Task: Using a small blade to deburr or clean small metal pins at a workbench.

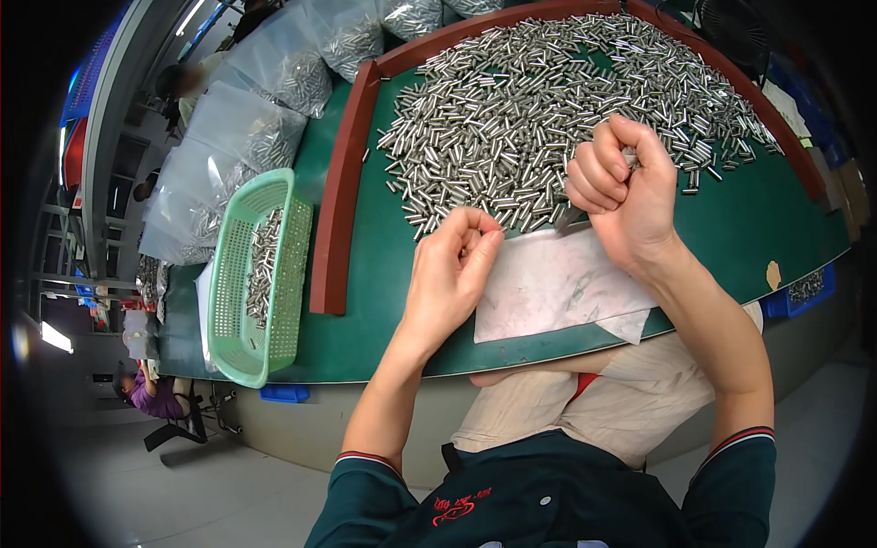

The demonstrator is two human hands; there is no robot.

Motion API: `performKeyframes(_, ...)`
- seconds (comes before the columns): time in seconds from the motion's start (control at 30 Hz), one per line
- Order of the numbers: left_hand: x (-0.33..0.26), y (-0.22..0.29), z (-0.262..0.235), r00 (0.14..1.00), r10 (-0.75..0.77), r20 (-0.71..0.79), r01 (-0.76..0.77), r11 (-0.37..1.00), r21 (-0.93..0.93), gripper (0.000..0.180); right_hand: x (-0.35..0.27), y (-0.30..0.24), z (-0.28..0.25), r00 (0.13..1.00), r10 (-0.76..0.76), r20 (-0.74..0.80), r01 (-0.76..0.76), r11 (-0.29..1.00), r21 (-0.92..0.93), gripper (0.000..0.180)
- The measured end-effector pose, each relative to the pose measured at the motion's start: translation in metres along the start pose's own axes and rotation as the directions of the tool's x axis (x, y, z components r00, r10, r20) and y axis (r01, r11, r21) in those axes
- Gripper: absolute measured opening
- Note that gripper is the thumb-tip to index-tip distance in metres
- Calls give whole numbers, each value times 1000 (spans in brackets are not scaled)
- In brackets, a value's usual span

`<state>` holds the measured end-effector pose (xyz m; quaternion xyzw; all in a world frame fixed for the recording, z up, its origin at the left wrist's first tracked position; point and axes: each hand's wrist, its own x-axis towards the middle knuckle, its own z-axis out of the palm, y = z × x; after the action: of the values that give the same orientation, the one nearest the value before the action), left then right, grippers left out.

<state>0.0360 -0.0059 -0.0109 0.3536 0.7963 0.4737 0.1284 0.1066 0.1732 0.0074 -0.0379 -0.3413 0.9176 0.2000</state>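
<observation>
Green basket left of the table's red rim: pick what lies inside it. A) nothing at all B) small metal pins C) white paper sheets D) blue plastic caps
B: through the mesh of the green basket, a strip of small silvery metal pins shows, like those in the big pile on the table.
</observation>
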Motion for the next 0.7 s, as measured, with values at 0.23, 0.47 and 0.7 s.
performKeyframes(0.23, -1, -2, -14, 902, -164, 399, 420, 553, -720, 8, 0, 1, 0, 1000, 9, 11, -9, 1000, 29, 33)
performKeyframes(0.47, -3, -1, -9, 916, -212, 340, 382, 713, -588, 10, 0, 0, 1, 1000, 6, 4, -6, 1000, 12, 33)
performKeyframes(0.7, -2, -2, -8, 914, -211, 346, 385, 721, -577, 12, 0, 0, -1, 1000, 11, -1, -11, 1000, 16, 34)
